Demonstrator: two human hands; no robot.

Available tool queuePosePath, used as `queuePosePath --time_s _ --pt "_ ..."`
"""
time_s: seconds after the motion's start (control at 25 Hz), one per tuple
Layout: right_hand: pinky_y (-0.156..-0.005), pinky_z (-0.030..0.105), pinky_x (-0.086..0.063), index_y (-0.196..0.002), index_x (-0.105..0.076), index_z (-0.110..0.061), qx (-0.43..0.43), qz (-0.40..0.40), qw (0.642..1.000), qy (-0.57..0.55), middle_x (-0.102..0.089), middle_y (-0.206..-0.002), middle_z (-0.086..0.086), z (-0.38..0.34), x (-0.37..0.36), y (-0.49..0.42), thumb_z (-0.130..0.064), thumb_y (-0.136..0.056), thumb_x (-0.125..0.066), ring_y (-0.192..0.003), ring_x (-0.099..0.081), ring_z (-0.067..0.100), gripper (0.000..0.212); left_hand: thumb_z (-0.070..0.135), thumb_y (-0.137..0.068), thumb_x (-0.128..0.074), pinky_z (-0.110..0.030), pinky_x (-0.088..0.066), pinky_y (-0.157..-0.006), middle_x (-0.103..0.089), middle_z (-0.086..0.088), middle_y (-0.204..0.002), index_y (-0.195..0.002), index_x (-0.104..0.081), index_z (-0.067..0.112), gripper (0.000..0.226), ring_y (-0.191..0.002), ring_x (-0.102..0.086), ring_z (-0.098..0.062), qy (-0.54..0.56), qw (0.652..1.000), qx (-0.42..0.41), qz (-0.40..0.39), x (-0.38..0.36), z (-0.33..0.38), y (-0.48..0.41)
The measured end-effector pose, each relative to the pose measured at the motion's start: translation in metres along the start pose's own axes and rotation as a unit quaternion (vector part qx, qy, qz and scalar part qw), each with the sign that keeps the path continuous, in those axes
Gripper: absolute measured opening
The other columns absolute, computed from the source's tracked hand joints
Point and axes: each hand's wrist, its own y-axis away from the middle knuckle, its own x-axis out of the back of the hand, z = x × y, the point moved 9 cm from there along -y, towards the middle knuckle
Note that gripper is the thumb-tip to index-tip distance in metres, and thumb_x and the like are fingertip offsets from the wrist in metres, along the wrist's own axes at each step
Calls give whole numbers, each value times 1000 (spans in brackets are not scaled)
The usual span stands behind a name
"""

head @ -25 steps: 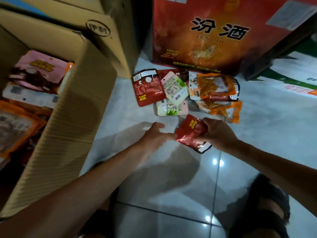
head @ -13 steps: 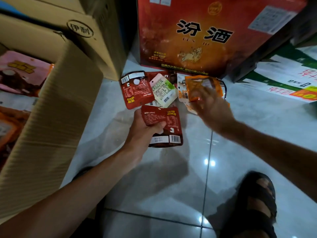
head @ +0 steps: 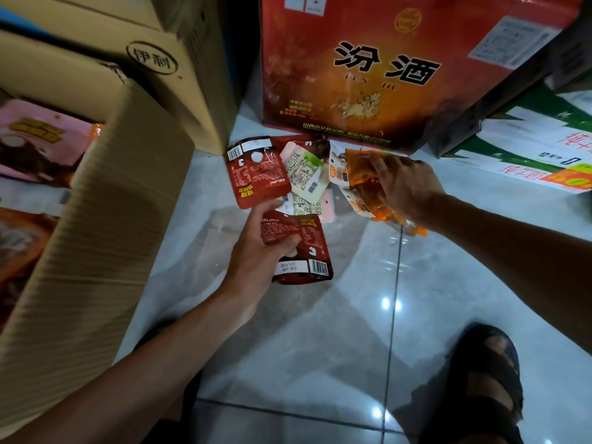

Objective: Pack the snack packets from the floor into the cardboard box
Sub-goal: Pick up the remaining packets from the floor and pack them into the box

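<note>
My left hand (head: 256,251) holds a dark red snack packet (head: 307,248) just above the floor, thumb across its front. My right hand (head: 403,187) rests on an orange packet (head: 362,174) in the pile, fingers curled over its top edge. Another red packet (head: 256,174), a white-and-green packet (head: 304,174) and a pale one (head: 301,205) under it lie on the tiles in front of the red carton. The open cardboard box (head: 105,225) stands at the left, with pink (head: 38,139) and orange packets inside.
A big red carton (head: 368,68) with black characters stands right behind the pile. A closed brown carton (head: 160,65) sits at the back left. A flattened green-and-white box (head: 528,149) lies at the right. My sandalled foot (head: 483,379) is at the lower right on glossy tiles.
The red packet passed from my right hand to my left. My right hand then reached forward to the pile and came down on the orange packet.
</note>
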Motion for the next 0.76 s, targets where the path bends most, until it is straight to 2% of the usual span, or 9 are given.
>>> queuePosePath --time_s 0.08,0.16,0.24,0.4,0.48,0.56,0.68,0.72,0.76 --pt "-74 42 -52 -147 -27 -17 20 -6 1000 -15 -63 -120 16 -2 4 1 -38 -91 -55 -93 -66 37 66 11 -88 -71 -19 -57 -60 -72 4 -111 -109 -68 27 26 -79 -72 -4 -21 1000 15 -11 -1 -1 0" --pt "-75 41 -52 -146 -29 -21 31 -30 998 -34 -66 -119 14 -2 4 1 -41 -88 -61 -93 -68 35 70 12 -88 -71 -18 -57 -59 -73 3 -109 -101 -72 22 17 -78 -72 -5 -29 999 30 -22 -3 -4 1" --pt "-74 40 -52 -144 -33 -21 26 -27 998 -42 -68 -114 14 -1 7 0 -41 -90 -59 -91 -68 35 63 12 -88 -71 -17 -57 -60 -74 3 -108 -100 -73 20 15 -82 -71 -8 -32 999 37 -24 -4 -5 1" --pt "-62 33 -45 -134 -47 -20 20 15 1000 -2 -73 -95 15 -6 21 -2 -47 -92 -53 -79 -69 34 51 13 -88 -71 -17 -57 -59 -72 4 -110 -101 -73 21 16 -90 -71 -13 -29 998 45 -15 -1 -6 0" --pt "-63 34 -49 -125 -56 -20 2 37 999 0 -73 -89 16 -5 31 -1 -40 -91 -57 -76 -69 34 41 12 -88 -71 -15 -55 -56 -73 4 -108 -101 -73 21 16 -87 -71 -10 -23 999 47 -5 4 -6 -1" --pt "-62 38 -54 -117 -60 -19 -46 82 995 -37 -73 -83 17 2 51 3 -28 -89 -59 -71 -69 37 29 12 -89 -70 -14 -53 -55 -73 6 -108 -102 -74 21 16 -84 -71 -7 -17 999 44 2 7 -3 -3" --pt "-58 37 -48 -111 -62 -16 -103 164 978 -81 -71 -79 20 19 93 16 -19 -87 -59 -67 -67 40 24 12 -93 -64 -16 -54 -55 -71 5 -113 -104 -73 23 18 -91 -70 -11 -11 999 40 21 14 4 -8" --pt "-60 38 -49 -110 -62 -15 -109 173 969 -142 -71 -84 19 21 105 22 -21 -88 -60 -72 -68 40 23 11 -94 -62 -17 -54 -56 -70 4 -115 -103 -74 24 20 -95 -70 -13 -9 999 35 28 17 9 -10" --pt "-66 39 -53 -109 -63 -14 -116 159 947 -255 -73 -91 16 21 114 26 -22 -88 -61 -79 -69 36 23 10 -96 -59 -18 -55 -58 -70 2 -117 -102 -74 24 22 -98 -70 -15 -6 999 28 35 19 14 -12"
